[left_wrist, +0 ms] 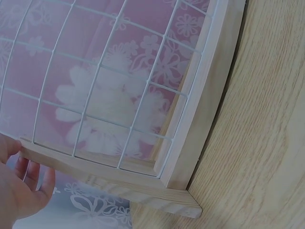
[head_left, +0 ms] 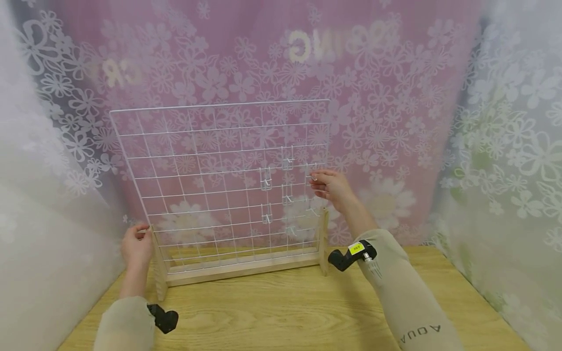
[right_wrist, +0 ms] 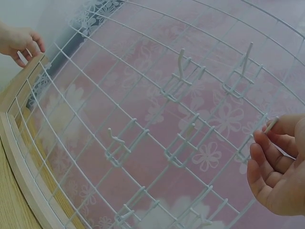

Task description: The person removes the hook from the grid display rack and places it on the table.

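A white wire grid panel (head_left: 215, 187) stands upright in a wooden stand (head_left: 246, 273). Near the panel's right edge, my right hand (head_left: 331, 187) pinches a white wire hook (right_wrist: 271, 125) between thumb and fingertips; the hook's back part is at the grid wires. My left hand (head_left: 137, 246) holds the top of the stand's left post (left_wrist: 57, 160), its lower fingers loosely curled beneath. Several other white hooks hang on the right half of the grid, among them an upper hook (head_left: 287, 162), a left hook (head_left: 266, 184) and a lower hook (head_left: 267, 218).
The stand rests on a wood-grain table (head_left: 263, 317). Behind it hangs a pink curtain (head_left: 228, 53) with white flowers; whitish flowered sheets flank the table on the left (head_left: 44, 195) and right (head_left: 518, 195). The stand's right post (head_left: 324, 243) rises just below my right hand.
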Demonstrator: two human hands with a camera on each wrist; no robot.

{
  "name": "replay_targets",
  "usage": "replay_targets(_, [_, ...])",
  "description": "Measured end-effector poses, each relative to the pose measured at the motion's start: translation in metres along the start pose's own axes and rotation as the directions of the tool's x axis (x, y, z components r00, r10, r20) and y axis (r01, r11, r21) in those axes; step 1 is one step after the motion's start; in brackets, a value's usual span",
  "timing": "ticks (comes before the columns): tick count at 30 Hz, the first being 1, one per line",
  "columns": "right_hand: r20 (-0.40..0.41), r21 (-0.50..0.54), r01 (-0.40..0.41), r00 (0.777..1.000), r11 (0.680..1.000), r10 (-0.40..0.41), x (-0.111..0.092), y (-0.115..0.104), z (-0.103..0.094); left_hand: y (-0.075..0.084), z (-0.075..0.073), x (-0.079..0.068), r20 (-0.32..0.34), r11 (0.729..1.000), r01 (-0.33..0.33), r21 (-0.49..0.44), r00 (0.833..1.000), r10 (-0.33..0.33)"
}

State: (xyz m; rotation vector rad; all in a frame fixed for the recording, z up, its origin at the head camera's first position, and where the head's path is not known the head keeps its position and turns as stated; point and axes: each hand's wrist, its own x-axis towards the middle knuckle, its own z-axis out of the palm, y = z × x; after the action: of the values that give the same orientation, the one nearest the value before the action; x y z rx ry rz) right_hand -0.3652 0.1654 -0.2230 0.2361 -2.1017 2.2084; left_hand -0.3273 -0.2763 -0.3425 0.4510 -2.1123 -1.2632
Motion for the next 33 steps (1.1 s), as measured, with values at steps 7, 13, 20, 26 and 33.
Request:
replay_targets(7, [0.001,-0.009,-0.009,1.0,1.0,0.009,-0.002,-0.004,-0.002,-0.001,0.001,0.0,0.004,1.0,-0.017,0.007,1.0,0.017])
replay_targets(13, [0.005,0.013,-0.004,1.0,1.0,0.004,-0.006,-0.009,-0.006,-0.001,0.003,-0.001,0.004,1.0,-0.014,0.007,1.0,0.014])
replay_targets(20, [0.034,-0.041,0.011,0.999,0.999,-0.009,-0.012,-0.014,-0.007,0.002,0.0,-0.004,0.01,1.0,-0.007,-0.002,1.0,0.007])
replay_targets(26, [0.071,-0.11,0.025,0.997,0.994,-0.017,-0.017,-0.013,-0.01,0.002,-0.002,-0.004,0.013,1.0,-0.012,0.001,1.0,0.012])
replay_targets(33, [0.127,-0.207,0.082,0.99,0.975,-0.057,-0.028,-0.01,-0.016,0.0,-0.003,-0.003,0.019,0.999,-0.031,0.014,0.999,0.031])
